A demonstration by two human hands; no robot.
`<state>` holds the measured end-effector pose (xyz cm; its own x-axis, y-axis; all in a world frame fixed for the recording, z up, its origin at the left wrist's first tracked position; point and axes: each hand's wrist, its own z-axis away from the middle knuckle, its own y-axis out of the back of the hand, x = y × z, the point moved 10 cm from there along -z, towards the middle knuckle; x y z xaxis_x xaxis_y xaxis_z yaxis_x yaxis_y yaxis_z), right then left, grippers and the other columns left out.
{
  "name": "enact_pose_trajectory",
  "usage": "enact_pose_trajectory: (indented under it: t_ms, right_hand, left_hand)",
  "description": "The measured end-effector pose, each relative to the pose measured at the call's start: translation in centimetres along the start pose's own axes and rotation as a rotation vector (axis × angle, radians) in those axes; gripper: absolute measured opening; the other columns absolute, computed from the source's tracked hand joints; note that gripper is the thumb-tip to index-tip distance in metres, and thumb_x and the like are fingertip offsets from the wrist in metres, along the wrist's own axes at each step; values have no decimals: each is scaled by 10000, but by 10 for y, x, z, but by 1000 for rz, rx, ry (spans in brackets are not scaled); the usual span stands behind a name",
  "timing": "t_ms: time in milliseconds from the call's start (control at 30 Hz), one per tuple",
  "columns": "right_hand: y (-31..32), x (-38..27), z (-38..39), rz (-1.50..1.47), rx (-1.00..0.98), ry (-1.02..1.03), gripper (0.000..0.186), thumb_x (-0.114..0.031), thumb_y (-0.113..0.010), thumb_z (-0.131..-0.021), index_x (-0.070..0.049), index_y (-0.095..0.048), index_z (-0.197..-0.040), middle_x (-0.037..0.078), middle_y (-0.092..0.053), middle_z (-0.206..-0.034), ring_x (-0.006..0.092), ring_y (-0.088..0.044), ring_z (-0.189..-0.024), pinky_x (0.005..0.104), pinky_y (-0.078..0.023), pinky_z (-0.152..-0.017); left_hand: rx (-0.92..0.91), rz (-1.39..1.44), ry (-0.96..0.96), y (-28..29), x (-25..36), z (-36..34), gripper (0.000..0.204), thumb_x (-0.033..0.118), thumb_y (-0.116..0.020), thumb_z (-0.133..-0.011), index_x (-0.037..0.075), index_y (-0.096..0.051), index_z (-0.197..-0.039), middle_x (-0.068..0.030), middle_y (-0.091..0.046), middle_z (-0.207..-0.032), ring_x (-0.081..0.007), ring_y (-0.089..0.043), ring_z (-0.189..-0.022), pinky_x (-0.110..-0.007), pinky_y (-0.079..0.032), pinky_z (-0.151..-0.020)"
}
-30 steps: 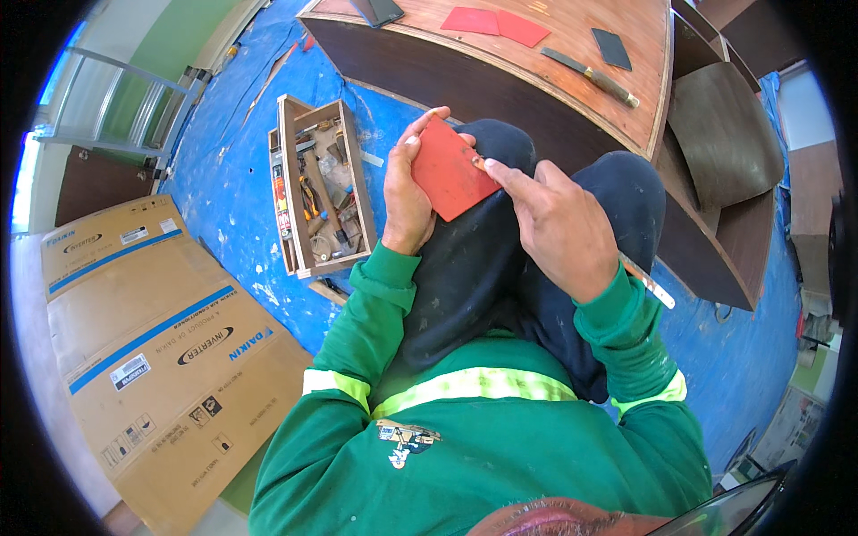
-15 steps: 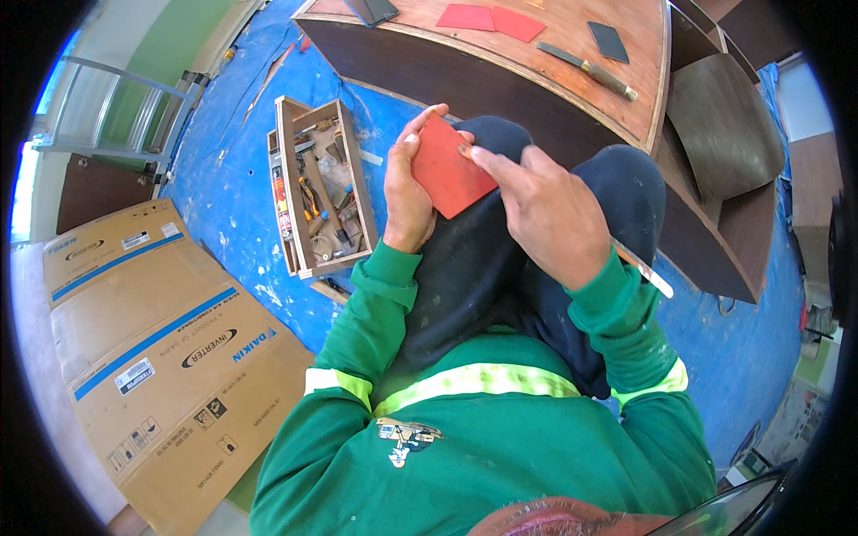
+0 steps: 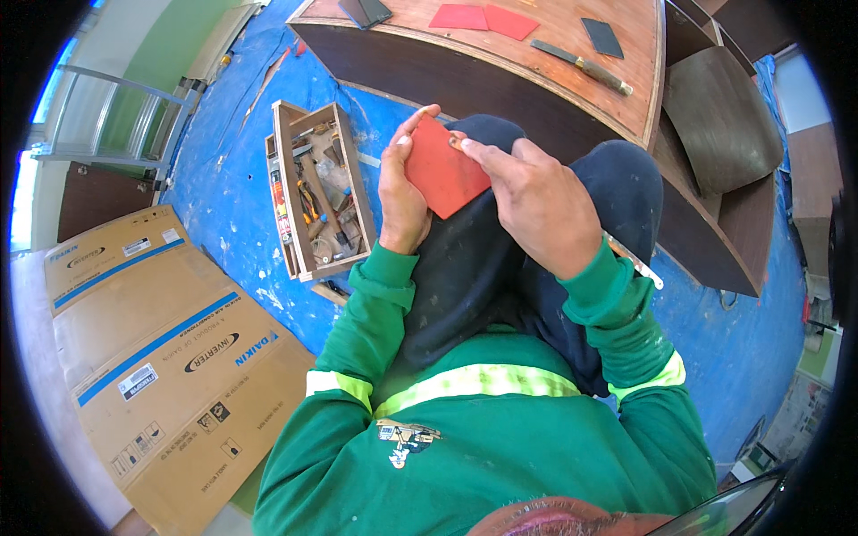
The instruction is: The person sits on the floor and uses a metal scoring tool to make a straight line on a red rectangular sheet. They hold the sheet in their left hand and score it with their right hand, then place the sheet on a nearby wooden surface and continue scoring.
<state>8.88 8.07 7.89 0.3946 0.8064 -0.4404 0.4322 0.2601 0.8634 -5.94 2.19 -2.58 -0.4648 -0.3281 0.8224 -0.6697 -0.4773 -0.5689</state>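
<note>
Head view: red sheet [image 3: 444, 176] held in left hand [image 3: 404, 196], upper centre of frame; slim tool [image 3: 633, 261] gripped in right hand [image 3: 550, 205], beside sheet; wooden toolbox [image 3: 291, 179] seen upper left.

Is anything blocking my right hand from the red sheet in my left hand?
Nothing visible blocks it. Your right hand is at the upper right edge of the red sheet, which your left hand holds; whether they actually touch, I can't tell.
</note>
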Motion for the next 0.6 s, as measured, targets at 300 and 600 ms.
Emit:
enact_pose_trajectory:
  t_ms: [300,600]
  right_hand:
    - [21,6,-7,-193,114,-23,313,-211,-699,-1124,-69,-741,-1400,244,-761,-1105,450,-773,-960,516,-647,-793]
    - [49,9,-53,-695,60,-51,575,-425,-1012,-883,22,-762,-1145,96,-697,-864,130,-576,-742,344,-518,-664]
  left_hand:
    - [44,-79,-32,-7,23,4,597,356,-406,-1153,-14,-593,-1583,-196,-762,-1314,-275,-741,-1201,-428,-585,-1103]
    - [-53,-222,-154,-64,106,6,599,340,-421,-1128,-26,-613,-1562,-156,-648,-1579,-231,-689,-1297,-384,-555,-1119]
